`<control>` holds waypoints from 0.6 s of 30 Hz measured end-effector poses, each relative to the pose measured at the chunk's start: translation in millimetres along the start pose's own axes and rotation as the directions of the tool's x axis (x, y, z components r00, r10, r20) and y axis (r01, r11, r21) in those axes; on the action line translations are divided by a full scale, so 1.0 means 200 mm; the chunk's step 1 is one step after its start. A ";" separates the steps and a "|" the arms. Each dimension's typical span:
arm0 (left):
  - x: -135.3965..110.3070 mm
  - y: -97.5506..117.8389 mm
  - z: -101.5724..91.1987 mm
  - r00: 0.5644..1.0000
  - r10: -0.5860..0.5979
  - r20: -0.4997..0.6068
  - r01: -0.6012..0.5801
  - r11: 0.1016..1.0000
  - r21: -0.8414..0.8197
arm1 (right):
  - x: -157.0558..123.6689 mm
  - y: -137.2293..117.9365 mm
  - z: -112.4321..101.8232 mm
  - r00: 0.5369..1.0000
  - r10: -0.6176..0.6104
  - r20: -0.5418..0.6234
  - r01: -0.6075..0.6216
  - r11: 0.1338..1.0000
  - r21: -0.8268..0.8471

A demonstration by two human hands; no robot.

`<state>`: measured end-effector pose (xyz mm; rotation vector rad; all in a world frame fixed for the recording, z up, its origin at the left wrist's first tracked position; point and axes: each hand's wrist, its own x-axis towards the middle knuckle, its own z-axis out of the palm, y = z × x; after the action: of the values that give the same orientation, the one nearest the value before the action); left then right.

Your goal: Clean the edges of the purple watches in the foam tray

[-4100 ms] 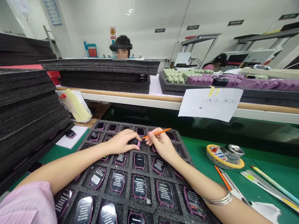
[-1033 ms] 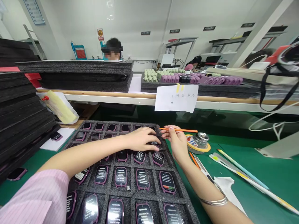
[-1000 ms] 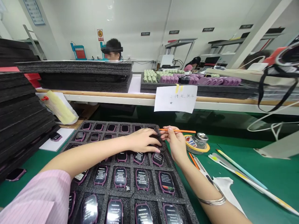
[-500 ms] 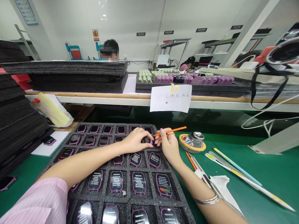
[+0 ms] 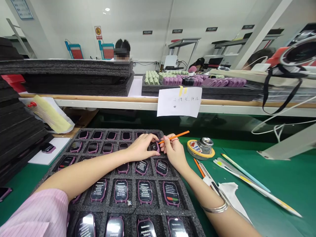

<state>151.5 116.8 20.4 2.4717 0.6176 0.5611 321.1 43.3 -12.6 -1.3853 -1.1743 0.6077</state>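
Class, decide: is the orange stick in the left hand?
No; the right hand holds the orange stick, while the left hand is at a purple-framed watch.

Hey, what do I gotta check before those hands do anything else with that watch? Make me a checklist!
1. Left hand has the purple-cased smartwatch: ok, thumb and fingers are around it.
2. Right hand has the orange stick: ok, held between the fingers.
3. Stick's tip touches the watch: cannot tell; it ends right by the case edge.
4. Words on that watch's screen: cannot tell, too small to read.
5. Foam tray free of bits: not ok, a small pale scrap lies in it.
6. Metal-topped jar away from the right hand: ok, they're apart.
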 end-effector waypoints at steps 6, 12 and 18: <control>-0.01 0.03 -0.03 0.997 0.069 -0.035 -0.068 0.997 0.040 | 0.00 -0.01 0.00 0.999 0.034 0.007 -0.034 0.999 -0.032; -0.07 0.20 -0.03 0.944 0.324 0.055 -0.328 0.939 0.099 | -0.01 -0.02 0.01 1.000 0.015 -0.023 -0.016 0.998 -0.060; -0.14 0.26 0.02 0.903 0.371 0.214 -0.412 0.889 0.197 | 0.00 -0.03 0.02 1.000 0.010 -0.006 -0.011 0.997 -0.071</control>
<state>146.6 62.3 40.4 2.8597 0.1121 0.4339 315.4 43.7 -7.9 -1.4533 -1.1945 0.5733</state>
